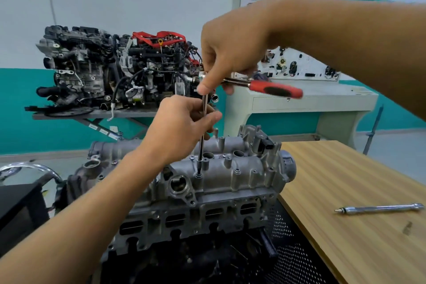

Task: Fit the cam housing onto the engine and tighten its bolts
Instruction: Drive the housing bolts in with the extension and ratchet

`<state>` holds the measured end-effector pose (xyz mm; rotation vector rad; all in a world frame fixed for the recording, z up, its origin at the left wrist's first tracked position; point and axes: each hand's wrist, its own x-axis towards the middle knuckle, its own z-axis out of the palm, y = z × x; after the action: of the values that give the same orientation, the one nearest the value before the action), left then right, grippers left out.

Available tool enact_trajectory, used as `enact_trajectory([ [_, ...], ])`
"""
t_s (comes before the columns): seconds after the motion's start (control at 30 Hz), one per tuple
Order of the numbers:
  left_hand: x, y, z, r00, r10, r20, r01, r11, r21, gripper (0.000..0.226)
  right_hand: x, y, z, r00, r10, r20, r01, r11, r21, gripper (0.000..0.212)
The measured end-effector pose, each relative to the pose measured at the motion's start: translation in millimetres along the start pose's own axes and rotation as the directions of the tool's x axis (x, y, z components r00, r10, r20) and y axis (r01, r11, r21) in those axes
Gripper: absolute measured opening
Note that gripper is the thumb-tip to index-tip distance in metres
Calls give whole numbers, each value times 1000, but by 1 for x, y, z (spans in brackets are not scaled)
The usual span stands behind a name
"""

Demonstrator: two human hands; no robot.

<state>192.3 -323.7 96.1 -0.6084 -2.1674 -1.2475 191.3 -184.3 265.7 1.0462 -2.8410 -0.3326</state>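
The cam housing sits on top of the engine at the lower centre of the frame, its grey metal body running from centre left to centre right.

A thin extension bar stands upright on 1 bolt near the front middle of the housing. At the top of the bar is a ratchet, whose red and black handle points to the right.

The left hand, in the centre of the frame, has its fingers and thumb curled around the middle of the bar, pinching it. The right hand, just above, has its thumb pointing down over the ratchet's head and its fingers curled under the metal neck of the handle.

At lower right, a wooden table lies beside the engine, with 1 loose metal rod lying on it. At upper left, 2 other engines rest on a shelf against the wall. A white board of parts stands at centre right.
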Motion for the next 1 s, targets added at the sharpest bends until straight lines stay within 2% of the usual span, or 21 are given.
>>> enact_trajectory([
  [0.07, 1, -1, 1, 1000, -10, -29, 10, 1000, 5, 11, 5, -2, 3, 999, 37, -4, -37, 998, -40, 54],
  [0.1, 2, -2, 0, 1000, -16, -12, 16, 1000, 1, 11, 5, -4, 3, 1000, 30, 2, -30, 998, -53, 48],
  [0.17, 4, 0, -3, 999, -15, 47, 14, 1000, 17, 11, 0, -8, 2, 999, -54, -6, 54, 998, -31, 18],
  [0.2, 5, 1, -3, 998, -11, 69, 8, 999, 35, 11, -3, -8, 2, 993, -111, -42, 109, 993, -35, 10],
  [0.27, 6, 4, -6, 994, -15, 112, 10, 999, 42, 10, -3, -3, 7, 967, -211, -144, 203, 977, -66, 34],
  [0.3, 6, 5, -9, 989, -16, 148, 13, 1000, 20, 9, -2, -2, 9, 956, -243, -167, 237, 970, -55, 37],
  [0.4, 6, 8, -17, 962, -24, 270, 40, 998, -53, 13, -7, 2, 11, 970, -220, -100, 223, 974, 26, 22],
  [0.43, 5, 8, -17, 958, -32, 285, 52, 997, -65, 16, -9, 4, 10, 983, -171, -67, 174, 984, 40, 26],
  [0.5, 2, 8, -13, 969, -18, 247, 25, 999, -25, 16, -13, 10, 8, 995, -93, -38, 93, 996, -5, 39],
  [0.57, -2, 6, -4, 989, 29, 144, -37, 998, 54, 16, -12, 13, 11, 999, -53, -1, 52, 996, -69, 42],
  [0.67, -4, 2, 4, 999, 40, 11, -40, 999, 36, 14, -6, 11, 16, 999, -32, -17, 32, 1000, -1, 36],
  [0.73, -2, -1, 3, 1000, 0, 4, 0, 1000, 7, 15, -4, 12, 19, 991, -97, -89, 98, 995, 11, 27],
  [0.8, 0, -5, 0, 994, -42, 99, 35, 997, 74, 19, -3, 20, 26, 972, -168, -165, 174, 985, 21, 28],
  [0.9, -5, -13, 0, 950, -114, 290, 4, 936, 352, 31, -1, 32, 38, 949, -227, -219, 258, 958, 123, 24],
  [1.0, -9, -20, 1, 943, -111, 314, -6, 938, 348, 31, 2, 39, 43, 950, -197, -242, 251, 943, 218, 33],
])
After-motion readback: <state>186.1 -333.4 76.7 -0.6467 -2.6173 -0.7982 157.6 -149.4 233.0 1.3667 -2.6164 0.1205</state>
